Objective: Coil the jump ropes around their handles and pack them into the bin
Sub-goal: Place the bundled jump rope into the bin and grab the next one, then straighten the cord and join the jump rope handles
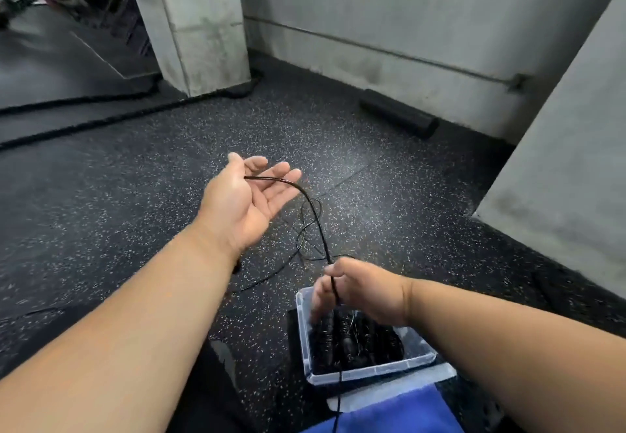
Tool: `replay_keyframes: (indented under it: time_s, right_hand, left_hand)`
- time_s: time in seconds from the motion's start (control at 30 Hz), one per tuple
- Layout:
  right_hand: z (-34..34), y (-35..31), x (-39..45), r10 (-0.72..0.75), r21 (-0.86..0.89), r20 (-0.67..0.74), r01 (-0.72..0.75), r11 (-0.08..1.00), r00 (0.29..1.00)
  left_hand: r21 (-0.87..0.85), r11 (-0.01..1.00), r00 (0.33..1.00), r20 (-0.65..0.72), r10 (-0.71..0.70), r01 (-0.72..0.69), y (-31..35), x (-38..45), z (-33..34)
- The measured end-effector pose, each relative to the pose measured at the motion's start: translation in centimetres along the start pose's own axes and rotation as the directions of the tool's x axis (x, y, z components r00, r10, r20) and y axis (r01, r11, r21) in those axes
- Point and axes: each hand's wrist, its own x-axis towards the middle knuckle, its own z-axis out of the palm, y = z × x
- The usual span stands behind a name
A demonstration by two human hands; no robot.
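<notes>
Left hand (pixel 242 200) is raised palm-up over the speckled floor (pixel 135 195), fingers straight and relaxed, with a black jump rope (pixel 313 211) lying across the palm, not clenched. From the palm the rope arcs right and down to the right hand (pixel 359 288), which hangs above the far end of the clear bin (pixel 352 376) with curled fingers pinching the rope; fingers are motion-blurred, so exact finger placement is unclear. Below that hand the rope drops past the bin's near rim toward the bottom edge of the view. Thinner loose loops of rope lie on the floor between the two hands. Inside the bin sit dark coiled ropes and handles (pixel 352 341), blurry. Blue lid (pixel 399 409) lies just beside the bin's near side. Thick black battle rope (pixel 101 119) runs across the floor far left, and a black foam roller (pixel 398 117) rests against the wall.
</notes>
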Motion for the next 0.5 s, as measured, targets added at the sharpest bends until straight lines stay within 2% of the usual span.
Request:
replay_keyframes:
  time_s: [0.07,0.13,0.17,0.2,0.27,0.33,0.4,0.5]
  right_hand:
    - [0.5,-0.5,-1.5,0.011,-0.223,-0.08,-0.029,0.974,0.997]
    - [0.0,-1.6,-3.1,-0.023,-0.486,-0.242,-0.1,0.868,0.97]
    - [-0.3,-2.1,-4.0,-0.066,-0.52,-0.321,-0.117,0.846,0.945]
    - [-0.5,-2.7,-4.7,-0.115,-0.473,-0.384,-0.088,0.877,0.916]
    - [-0.5,-4.0,-5.7,-0.17,-0.234,-0.458,0.066,0.97,0.872]
    - [0.1,-5.4,-6.2,-0.194,-0.024,-0.495,0.21,0.977,0.847]
    - [0.8,-6.5,-6.1,-0.215,0.06,-0.522,0.287,0.956,0.825]
    - [2.0,-7.6,-5.3,-0.256,0.082,-0.545,0.354,0.932,0.798]
  left_hand:
    - [-0.036,0.997,0.994,-0.088,0.059,-0.062,1.5,0.3,-1.1]
    - [-0.072,0.992,0.982,-0.164,0.092,-0.105,3.0,0.7,-2.3]
    - [-0.062,0.992,0.979,-0.183,0.094,-0.106,3.4,0.9,-2.9]
    - [-0.031,0.995,0.979,-0.186,0.085,-0.092,3.5,1.0,-3.4]
    - [0.045,0.999,0.991,-0.133,0.024,-0.018,2.8,0.8,-3.9]
    - [0.135,0.988,0.997,-0.029,-0.071,0.074,1.3,0.1,-4.0]
    - [0.271,0.957,0.988,0.079,-0.133,0.107,-0.7,-1.1,-3.8]
    - [0.489,0.871,0.95,0.246,-0.194,0.051,-3.6,-3.3,-3.4]
